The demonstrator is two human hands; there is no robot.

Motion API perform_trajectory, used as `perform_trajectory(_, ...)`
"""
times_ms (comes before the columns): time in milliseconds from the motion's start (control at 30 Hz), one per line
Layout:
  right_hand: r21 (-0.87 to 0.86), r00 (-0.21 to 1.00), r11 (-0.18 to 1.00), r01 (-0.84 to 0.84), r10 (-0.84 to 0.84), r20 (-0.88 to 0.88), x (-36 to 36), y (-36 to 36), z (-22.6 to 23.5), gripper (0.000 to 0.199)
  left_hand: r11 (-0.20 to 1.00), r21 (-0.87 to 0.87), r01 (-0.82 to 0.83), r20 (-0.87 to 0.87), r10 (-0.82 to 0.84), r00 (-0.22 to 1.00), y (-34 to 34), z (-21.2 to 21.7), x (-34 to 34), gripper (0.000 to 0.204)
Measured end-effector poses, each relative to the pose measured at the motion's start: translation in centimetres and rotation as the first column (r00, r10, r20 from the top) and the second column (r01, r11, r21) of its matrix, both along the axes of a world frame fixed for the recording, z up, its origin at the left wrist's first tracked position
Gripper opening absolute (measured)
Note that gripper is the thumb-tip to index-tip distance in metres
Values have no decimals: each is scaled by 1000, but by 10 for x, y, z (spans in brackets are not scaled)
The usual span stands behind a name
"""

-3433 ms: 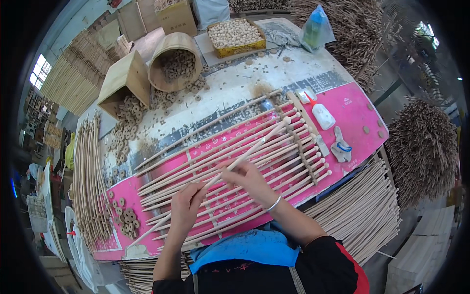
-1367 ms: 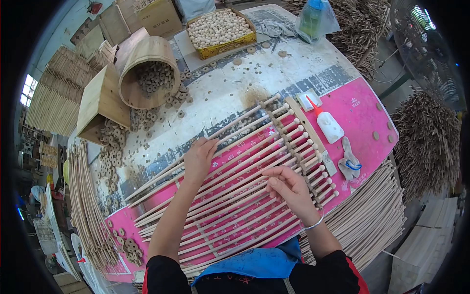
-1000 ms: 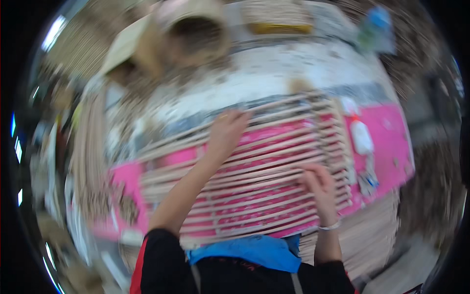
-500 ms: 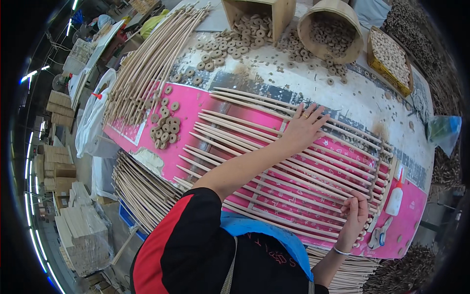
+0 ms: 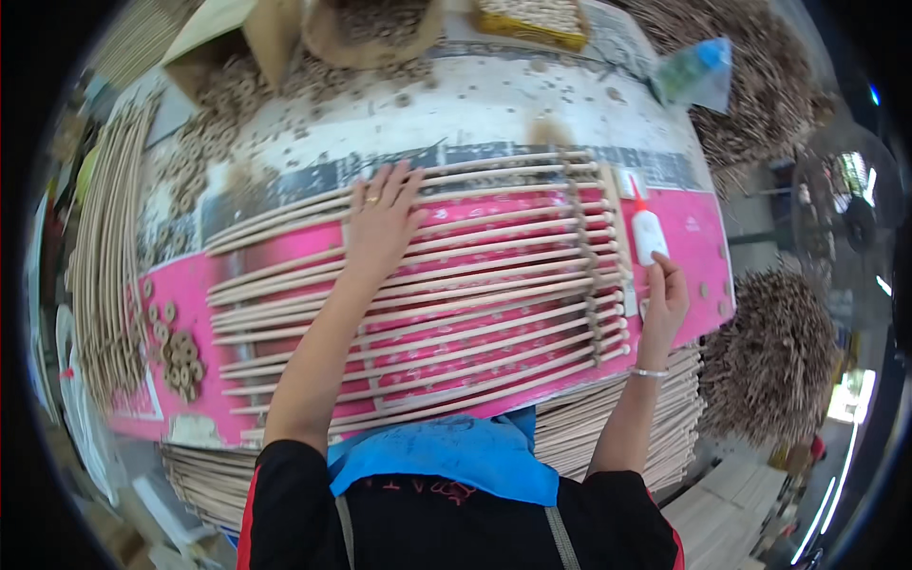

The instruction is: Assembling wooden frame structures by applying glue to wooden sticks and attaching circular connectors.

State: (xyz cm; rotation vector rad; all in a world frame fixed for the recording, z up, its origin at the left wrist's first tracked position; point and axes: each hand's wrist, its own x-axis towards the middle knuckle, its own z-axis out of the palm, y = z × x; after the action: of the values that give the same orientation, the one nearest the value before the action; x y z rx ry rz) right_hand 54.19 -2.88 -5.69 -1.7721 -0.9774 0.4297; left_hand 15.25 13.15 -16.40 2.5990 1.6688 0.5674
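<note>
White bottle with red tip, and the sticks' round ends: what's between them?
In the head view, a light wooden strip, then a narrow band of pink sheet, separates the sticks' round ends from the bottle.

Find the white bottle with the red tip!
The white bottle lies right of centre in the head view, on the pink cover, just beyond the right hand.

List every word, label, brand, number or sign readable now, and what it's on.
No complete word or number is legible enough to quote.
Black top: red lettering on the chest, just below the blue cloth; too blurred to read.
Pink sheet: small white print toward the right; too small to read.
White bottle: no legible text.
</note>
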Motion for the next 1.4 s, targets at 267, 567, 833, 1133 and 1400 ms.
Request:
perform_trajectory(267,-207,841,957,204,-63,537,124,-11,-43,64,997,-15,70,6,-70,998,1,-1,28,62)
perform_trajectory(567,-211,997,975,-65,54,-57,195,5,-93,47,995,-43,88,127,-82,989,11,-5,43,61)
perform_trajectory(833,-14,949,967,-256,248,-193,30,86,-8,61,993,-114,35,129,-21,991,-9,-2,23,67)
perform_trajectory(1133,56,581,596,-801,797,-165,-239,171,0,56,974,-208,90,252,-36,967,-5,11,31,62)
perform_trajectory(1400,-92,437,456,-885,883,173,-334,193,0,53,992,-24,125,914,-28,406,-3,-1,33,38)
